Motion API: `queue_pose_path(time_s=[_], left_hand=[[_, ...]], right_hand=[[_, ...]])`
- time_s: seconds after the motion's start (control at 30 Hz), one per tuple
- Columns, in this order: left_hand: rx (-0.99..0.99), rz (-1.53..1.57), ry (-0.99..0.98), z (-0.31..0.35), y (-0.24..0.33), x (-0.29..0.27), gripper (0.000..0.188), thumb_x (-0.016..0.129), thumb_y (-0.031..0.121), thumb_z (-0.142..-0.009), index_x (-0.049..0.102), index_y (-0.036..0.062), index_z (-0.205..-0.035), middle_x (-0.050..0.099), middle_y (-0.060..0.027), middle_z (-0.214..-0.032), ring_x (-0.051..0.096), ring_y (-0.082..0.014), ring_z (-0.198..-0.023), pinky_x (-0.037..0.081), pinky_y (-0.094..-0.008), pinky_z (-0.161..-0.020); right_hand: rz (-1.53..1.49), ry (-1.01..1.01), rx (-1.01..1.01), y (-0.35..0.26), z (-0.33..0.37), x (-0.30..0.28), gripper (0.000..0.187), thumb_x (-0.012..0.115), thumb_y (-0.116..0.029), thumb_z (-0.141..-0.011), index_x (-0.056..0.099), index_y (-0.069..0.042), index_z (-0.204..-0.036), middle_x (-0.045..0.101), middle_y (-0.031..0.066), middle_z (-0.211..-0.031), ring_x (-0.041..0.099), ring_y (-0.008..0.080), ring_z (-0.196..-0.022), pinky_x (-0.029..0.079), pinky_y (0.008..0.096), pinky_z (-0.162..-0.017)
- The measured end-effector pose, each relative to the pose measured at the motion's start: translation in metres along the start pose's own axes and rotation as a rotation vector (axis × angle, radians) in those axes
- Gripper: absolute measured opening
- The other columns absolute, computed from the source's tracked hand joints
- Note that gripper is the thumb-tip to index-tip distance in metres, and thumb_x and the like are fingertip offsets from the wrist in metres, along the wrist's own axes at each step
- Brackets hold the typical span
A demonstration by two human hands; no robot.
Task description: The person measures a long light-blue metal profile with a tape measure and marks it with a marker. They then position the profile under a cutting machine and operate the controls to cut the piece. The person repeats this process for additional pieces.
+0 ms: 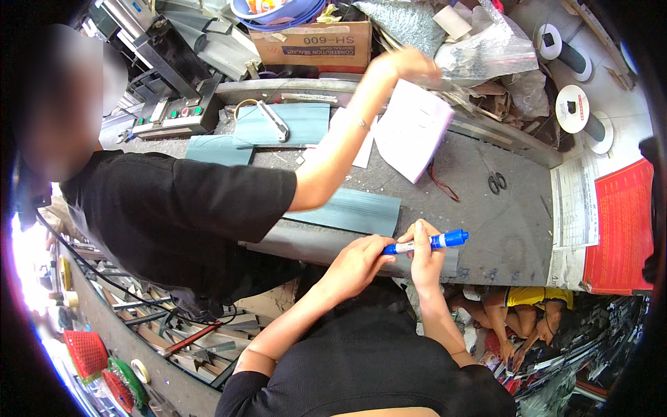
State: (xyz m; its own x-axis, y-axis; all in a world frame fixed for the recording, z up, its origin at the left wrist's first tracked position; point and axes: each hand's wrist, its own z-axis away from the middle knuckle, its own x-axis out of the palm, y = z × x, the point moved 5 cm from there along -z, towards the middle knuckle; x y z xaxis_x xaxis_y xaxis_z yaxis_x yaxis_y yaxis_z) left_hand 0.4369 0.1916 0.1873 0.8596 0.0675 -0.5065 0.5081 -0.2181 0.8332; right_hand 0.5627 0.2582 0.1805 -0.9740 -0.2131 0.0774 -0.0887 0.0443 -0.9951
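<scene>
A blue and white marker pen is held between my two hands, over the near edge of the grey worktable. My left hand is closed on its left end. My right hand grips the barrel near the middle, thumb along it, and the blue cap end sticks out to the right. Just beyond my hands lies a blue-grey strip. Farther off, a stack of white papers rests on the table, with a red cord beside it and black-handled scissors to the right.
At my left a person in a black shirt stretches an arm across the table, the hand blurred above the papers. Blue-grey sheets carry a white-handled tool. A cardboard box stands behind. Another person in yellow crouches at lower right.
</scene>
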Motion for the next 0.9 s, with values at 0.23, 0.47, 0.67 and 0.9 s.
queue_pose_path(time_s=[0.23, 0.47, 0.67, 0.9], left_hand=[[-0.125, 0.167, -0.235, 0.009, 0.007, 0.026, 0.021, 0.055, 0.018, -0.098, 0.048, -0.001, -0.097, 0.059, -0.0254, -0.085, 0.056, -0.0487, -0.082, 0.044, -0.0514, -0.07], [-0.467, 1.229, -0.637, 0.026, -0.02, 0.065, 0.043, 0.039, 0.048, -0.106, 0.052, 0.0086, -0.093, 0.035, 0.0062, -0.069, 0.032, -0.0069, -0.061, 0.025, -0.0235, -0.054], [-0.228, 0.068, -0.183, 0.016, -0.056, 0.049, 0.033, 0.049, 0.032, -0.102, 0.059, 0.0032, -0.114, 0.065, -0.0131, -0.086, 0.063, -0.0333, -0.087, 0.049, -0.0437, -0.079], [-0.14, -0.222, 0.117, 0.037, -0.088, 0.005, 0.018, 0.06, 0.015, -0.093, 0.063, 0.0031, -0.106, 0.061, -0.0144, -0.105, 0.056, -0.0346, -0.102, 0.044, -0.0432, -0.09]], right_hand=[[-0.487, 0.044, -0.12, 0.01, 0.012, -0.002, 0.041, 0.051, -0.017, -0.096, 0.046, -0.004, -0.058, 0.042, 0.0044, -0.055, 0.037, 0.0137, -0.05, 0.027, 0.0324, -0.051], [-0.592, -0.152, 0.096, 0.055, 0.02, -0.006, 0.043, 0.054, -0.023, -0.096, 0.048, -0.006, -0.056, 0.045, 0.0026, -0.054, 0.037, 0.0124, -0.048, 0.027, 0.0302, -0.051], [0.134, 0.143, 0.223, 0.077, -0.042, -0.091, 0.05, 0.06, -0.04, -0.097, 0.056, -0.009, -0.058, 0.053, 0.001, -0.053, 0.049, 0.0106, -0.047, 0.037, 0.0293, -0.048], [0.919, 0.381, 0.019, 0.059, -0.104, -0.192, 0.055, 0.07, -0.054, -0.086, 0.067, 0.001, -0.095, 0.07, 0.0169, -0.083, 0.067, 0.0361, -0.076, 0.051, 0.0456, -0.072]])
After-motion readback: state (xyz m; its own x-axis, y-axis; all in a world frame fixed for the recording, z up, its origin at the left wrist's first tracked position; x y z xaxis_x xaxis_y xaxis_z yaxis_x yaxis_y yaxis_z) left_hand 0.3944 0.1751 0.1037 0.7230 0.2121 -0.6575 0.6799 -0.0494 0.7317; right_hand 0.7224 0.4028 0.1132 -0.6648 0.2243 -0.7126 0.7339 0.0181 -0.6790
